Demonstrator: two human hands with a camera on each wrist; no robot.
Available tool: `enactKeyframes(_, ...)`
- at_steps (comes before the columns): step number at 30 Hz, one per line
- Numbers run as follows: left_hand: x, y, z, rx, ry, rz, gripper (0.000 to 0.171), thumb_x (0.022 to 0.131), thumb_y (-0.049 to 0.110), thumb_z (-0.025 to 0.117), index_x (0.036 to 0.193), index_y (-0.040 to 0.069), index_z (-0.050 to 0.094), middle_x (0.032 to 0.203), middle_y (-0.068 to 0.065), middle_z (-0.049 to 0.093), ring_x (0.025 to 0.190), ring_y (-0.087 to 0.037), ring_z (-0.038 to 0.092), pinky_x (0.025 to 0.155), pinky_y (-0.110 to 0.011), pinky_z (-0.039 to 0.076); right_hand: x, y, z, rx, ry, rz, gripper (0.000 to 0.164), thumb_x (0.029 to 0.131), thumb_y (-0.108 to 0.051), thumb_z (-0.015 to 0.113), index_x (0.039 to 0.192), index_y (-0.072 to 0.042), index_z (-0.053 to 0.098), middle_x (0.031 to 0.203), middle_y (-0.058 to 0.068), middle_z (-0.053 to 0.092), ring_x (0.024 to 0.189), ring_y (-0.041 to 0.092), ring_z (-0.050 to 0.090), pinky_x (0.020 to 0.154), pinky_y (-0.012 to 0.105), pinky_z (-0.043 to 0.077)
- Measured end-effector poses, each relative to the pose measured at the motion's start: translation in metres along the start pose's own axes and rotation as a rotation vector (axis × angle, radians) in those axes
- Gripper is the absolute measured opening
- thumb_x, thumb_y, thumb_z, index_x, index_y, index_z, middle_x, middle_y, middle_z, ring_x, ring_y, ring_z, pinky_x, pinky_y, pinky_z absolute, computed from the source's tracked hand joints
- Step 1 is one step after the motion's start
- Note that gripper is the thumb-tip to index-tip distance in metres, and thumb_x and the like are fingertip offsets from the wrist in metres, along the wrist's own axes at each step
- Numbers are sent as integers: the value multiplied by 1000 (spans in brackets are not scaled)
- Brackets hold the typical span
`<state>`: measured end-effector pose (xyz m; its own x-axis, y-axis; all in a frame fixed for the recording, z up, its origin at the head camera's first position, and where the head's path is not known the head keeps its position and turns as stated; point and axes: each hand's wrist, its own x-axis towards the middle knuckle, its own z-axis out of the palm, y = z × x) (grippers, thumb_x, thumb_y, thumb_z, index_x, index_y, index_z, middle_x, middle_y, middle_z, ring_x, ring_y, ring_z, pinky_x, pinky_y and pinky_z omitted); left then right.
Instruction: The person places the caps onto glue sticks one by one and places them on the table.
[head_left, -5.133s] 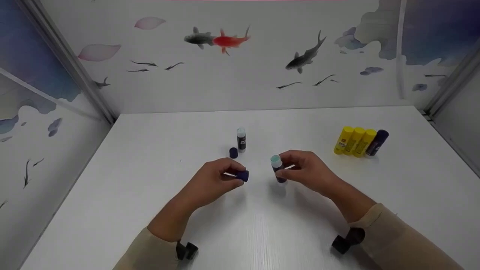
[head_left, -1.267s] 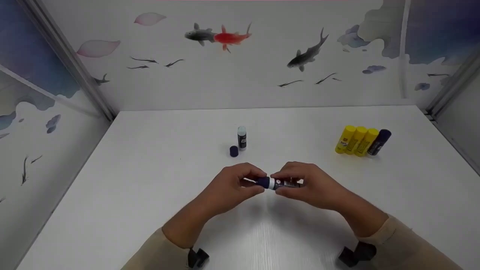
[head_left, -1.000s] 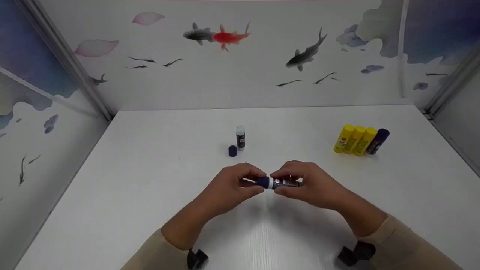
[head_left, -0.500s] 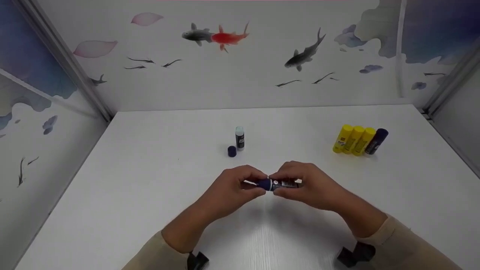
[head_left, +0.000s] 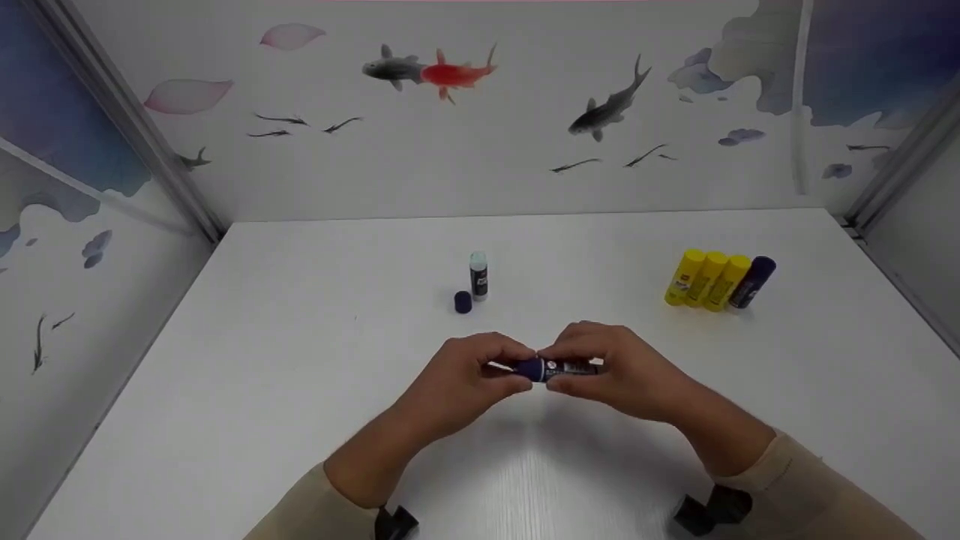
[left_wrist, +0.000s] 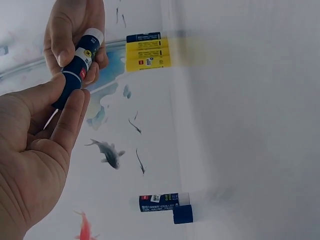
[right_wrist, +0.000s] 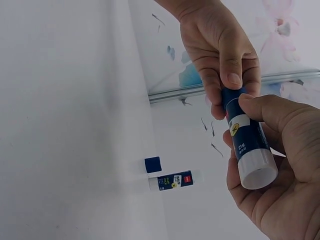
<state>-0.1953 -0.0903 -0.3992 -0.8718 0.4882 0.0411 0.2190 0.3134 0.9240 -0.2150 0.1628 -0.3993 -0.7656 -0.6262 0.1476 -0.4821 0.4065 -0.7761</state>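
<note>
In the head view both hands meet over the middle of the table around one navy glue stick (head_left: 570,367), held level. My left hand (head_left: 454,386) pinches its navy cap (left_wrist: 70,86) between thumb and fingers. The cap sits on the stick, with a thin pale line where they meet. My right hand (head_left: 634,371) grips the labelled body, whose white base (right_wrist: 257,169) shows in the right wrist view. Beyond the hands an uncapped glue stick (head_left: 480,281) stands upright, its loose navy cap (head_left: 463,302) beside it.
At the right rear stand several capped glue sticks in a close row: yellow ones (head_left: 705,279) and a navy one (head_left: 752,283) at the right end. A fish-patterned panel (head_left: 510,172) rises behind the white table (head_left: 300,300), with another panel (head_left: 60,300) on the left.
Cap and glue stick were apart in separate hands; the hands then came together. The white band between them narrowed to a thin line as the cap slid on. Little differs since half a second ago.
</note>
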Motion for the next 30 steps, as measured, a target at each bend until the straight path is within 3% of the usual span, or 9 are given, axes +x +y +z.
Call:
enactKeyframes(17,-1,0,-1,46,17,20,31,94,11,77,122,22,77,117,6,73,107,-9,72,92,-23,60,1,-3,2,-6,-11,30,26,95,-20,77,117,-34,78,106,-11,71,92,16,62,79,25,60)
enactKeyframes(25,0,-1,-1,30,5,23,30,94,11,77,122,22,77,117,6,73,108,-9,72,92,-24,60,1,-1,2,-1,-2,-20,24,96,-19,77,119,-25,79,105,-5,72,88,14,59,73,23,55)
enactKeyframes(30,1,-1,0,27,0,23,30,94,11,77,122,23,77,117,6,73,108,-8,72,92,-23,60,0,-1,1,9,-1,-16,24,96,-20,76,119,-24,79,105,-4,72,88,14,59,74,22,55)
